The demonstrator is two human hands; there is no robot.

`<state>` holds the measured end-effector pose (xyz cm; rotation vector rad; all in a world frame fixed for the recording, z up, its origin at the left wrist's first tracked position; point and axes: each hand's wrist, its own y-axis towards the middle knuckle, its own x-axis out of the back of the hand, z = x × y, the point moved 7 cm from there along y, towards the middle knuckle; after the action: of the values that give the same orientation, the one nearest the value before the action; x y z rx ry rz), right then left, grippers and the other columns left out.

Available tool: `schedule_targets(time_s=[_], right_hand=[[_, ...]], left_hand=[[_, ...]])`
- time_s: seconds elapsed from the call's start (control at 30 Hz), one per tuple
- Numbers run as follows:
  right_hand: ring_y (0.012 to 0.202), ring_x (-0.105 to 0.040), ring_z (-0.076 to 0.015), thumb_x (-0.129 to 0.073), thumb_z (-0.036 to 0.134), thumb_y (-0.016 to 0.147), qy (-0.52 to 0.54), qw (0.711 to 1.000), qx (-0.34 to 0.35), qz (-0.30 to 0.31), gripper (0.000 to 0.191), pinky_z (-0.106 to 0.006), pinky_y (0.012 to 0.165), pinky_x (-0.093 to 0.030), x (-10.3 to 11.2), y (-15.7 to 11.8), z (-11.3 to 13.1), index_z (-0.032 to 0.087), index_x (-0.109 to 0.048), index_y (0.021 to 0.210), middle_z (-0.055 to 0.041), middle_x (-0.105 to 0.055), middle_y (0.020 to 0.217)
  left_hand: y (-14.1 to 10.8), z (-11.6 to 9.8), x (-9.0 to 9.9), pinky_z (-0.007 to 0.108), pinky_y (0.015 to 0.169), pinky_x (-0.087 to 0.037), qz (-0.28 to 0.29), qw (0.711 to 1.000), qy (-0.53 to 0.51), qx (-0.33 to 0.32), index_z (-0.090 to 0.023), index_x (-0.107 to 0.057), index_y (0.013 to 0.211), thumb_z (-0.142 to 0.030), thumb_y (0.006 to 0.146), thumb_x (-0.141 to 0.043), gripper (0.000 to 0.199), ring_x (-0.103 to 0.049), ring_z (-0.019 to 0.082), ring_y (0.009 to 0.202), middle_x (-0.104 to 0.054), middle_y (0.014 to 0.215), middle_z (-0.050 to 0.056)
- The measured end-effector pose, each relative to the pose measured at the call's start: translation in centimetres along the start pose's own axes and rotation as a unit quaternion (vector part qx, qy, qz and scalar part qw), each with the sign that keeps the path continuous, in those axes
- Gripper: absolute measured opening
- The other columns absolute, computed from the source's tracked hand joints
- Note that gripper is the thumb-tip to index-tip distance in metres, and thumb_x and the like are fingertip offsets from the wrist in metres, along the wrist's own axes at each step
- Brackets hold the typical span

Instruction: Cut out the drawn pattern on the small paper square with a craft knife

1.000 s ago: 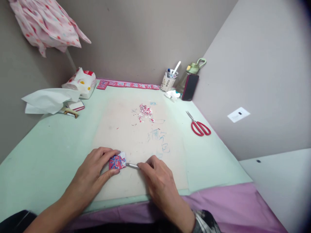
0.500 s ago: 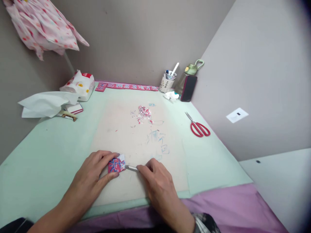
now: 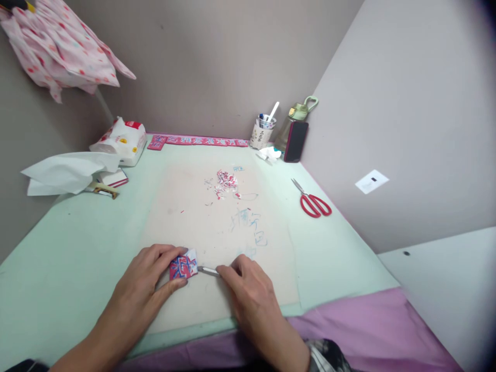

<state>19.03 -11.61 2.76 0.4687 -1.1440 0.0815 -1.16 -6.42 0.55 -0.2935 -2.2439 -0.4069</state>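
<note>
**Small patterned paper pinned flat, blade tip at its edge**

The right hand [image 3: 248, 289] closes narrowly around a thin silver knife [image 3: 208, 270]; most of the tool is hidden under the fingers, and only its tip shows, touching the right edge of the red-and-blue paper piece [image 3: 183, 266]. The left hand [image 3: 149, 281] holds that piece flat between thumb and fingertips, at the near side of the beige mat [image 3: 217, 232]. Its pattern is too small to read. At the far edge, a paper cup [image 3: 261, 134] holds pens. Paper scraps [image 3: 225, 182] lie far on the mat; red scissors [image 3: 314, 202] lie well to the right.
</note>
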Motion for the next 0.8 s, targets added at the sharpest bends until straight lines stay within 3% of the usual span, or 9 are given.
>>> schedule_targets(time_s=[0.23, 0.8], right_hand=[[0.076, -0.048, -0.0196, -0.056, -0.008, 0.085, -0.005, 1.000, -0.002, 0.000, 0.036, -0.030, 0.066, -0.038, -0.1, -0.5, 0.0, 0.020, -0.063, 0.108, -0.0040, -0.053, 0.088], [0.073, -0.047, -0.0191, -0.062, -0.007, 0.082, -0.021, 1.000, 0.006, 0.006, 0.035, -0.030, 0.065, -0.036, 0.2, 0.7, 0.0, 0.020, -0.067, 0.103, -0.0038, -0.054, 0.087]], left_hand=[[0.1, 0.0, -0.1, 0.044, 0.101, -0.047, 0.021, 1.000, 0.002, 0.009, -0.035, -0.059, 0.132, -0.050, 0.098, -0.059, 0.037, -0.057, 0.029, 0.118, -0.062, 0.125, 0.003], [0.1, 0.1, -0.1, 0.040, 0.099, -0.047, 0.006, 1.000, 0.018, -0.015, -0.035, -0.058, 0.132, -0.050, 0.099, -0.058, 0.037, -0.058, 0.028, 0.117, -0.062, 0.124, 0.002]])
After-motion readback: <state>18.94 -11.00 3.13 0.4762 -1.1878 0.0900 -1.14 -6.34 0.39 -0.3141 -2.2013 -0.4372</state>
